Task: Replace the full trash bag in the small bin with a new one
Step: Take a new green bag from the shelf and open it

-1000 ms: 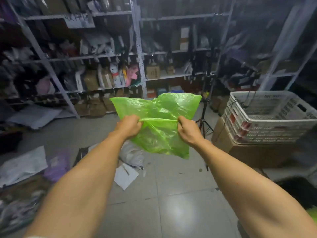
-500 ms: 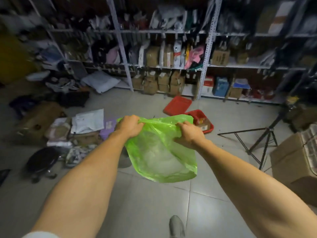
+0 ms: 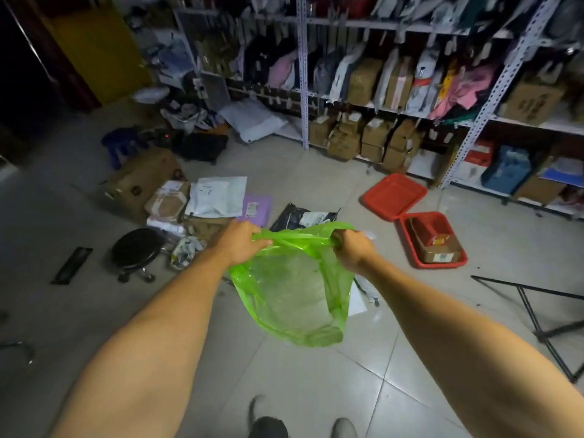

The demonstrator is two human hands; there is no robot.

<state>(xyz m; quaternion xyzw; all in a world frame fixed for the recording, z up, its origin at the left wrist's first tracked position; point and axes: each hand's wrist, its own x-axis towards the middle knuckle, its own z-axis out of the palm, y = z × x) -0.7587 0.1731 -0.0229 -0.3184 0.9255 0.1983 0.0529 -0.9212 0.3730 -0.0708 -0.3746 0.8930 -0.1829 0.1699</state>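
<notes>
Green, thin and see-through, the trash bag (image 3: 294,295) is hanging in the air between our two outstretched arms, above the grey tiled floor (image 3: 316,390). Compared with a moment ago, we are looking further to the left and lower: a yellow door (image 3: 101,49) is now showing at the upper left, the black round stool (image 3: 136,248) is sitting nearer the middle, and the tips of our shoes (image 3: 268,428) are appearing at the bottom edge. The bag is also hanging longer and fuller than it was then.

We are gripping its rim with both hands. Our left hand (image 3: 240,241) is closing in a fist on the left side of the rim, and our right hand (image 3: 354,248) is clenching the right side, so the mouth is stretching as a band between them and opening upward toward us. The bag's long axis is running downward from the rim, with the closed bottom pointing at the floor and leaning slightly to the right.

Behind the bag, flat parcels (image 3: 218,197) are lying on the floor, two red trays (image 3: 395,194) are sitting to the right, and metal shelves (image 3: 303,71) packed with boxes are lining the wall.
</notes>
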